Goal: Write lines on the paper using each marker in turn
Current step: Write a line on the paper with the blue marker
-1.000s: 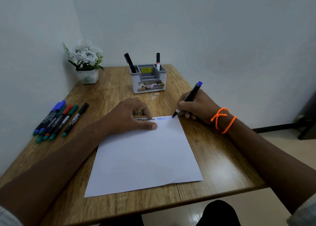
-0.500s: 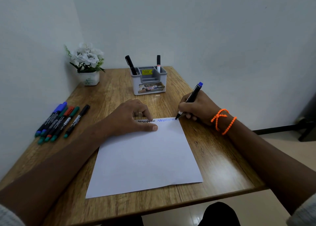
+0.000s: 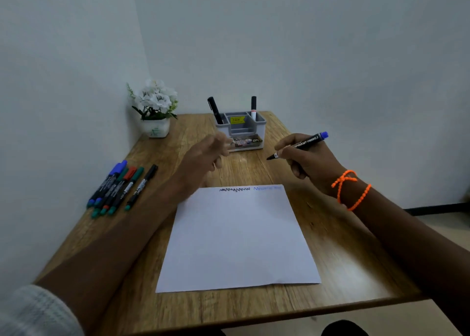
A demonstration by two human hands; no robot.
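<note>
1. We see the white paper (image 3: 239, 236) lying flat on the wood, with a black zigzag (image 3: 234, 189) and a blue zigzag (image 3: 267, 188) along its far edge.
2. The blue marker (image 3: 298, 145), uncapped, sits tilted, tip pointing left, above the wood beyond the paper.
3. Six capped markers (image 3: 119, 187) lie side by side at the left.

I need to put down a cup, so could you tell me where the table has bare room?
Bare wood lies right of the paper to the table edge, and between flower pot and organizer. The left side is crowded with the marker row.
</note>
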